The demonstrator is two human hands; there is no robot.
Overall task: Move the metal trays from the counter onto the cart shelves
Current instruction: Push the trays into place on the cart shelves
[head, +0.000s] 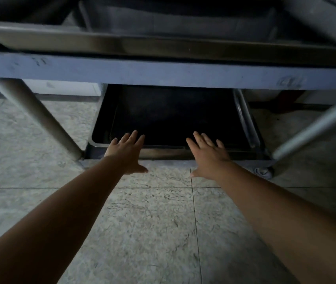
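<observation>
A dark metal tray (163, 153) lies on the cart's bottom shelf (244, 157), its front rim facing me. My left hand (127, 154) reaches over the tray's front left edge with fingers spread and flat. My right hand (208, 156) hovers over the front right edge, fingers also spread. Neither hand holds anything. Whether the palms touch the rim is not clear. Another metal tray (93, 43) sits on the upper shelf (163, 73), its shiny front wall towards me.
The cart's round metal legs slant down at left (38, 117) and right (314, 128). A caster wheel (263, 173) sits at the bottom right corner. Grey marbled floor tiles (152, 222) spread below my arms. Further trays lie blurred at the top.
</observation>
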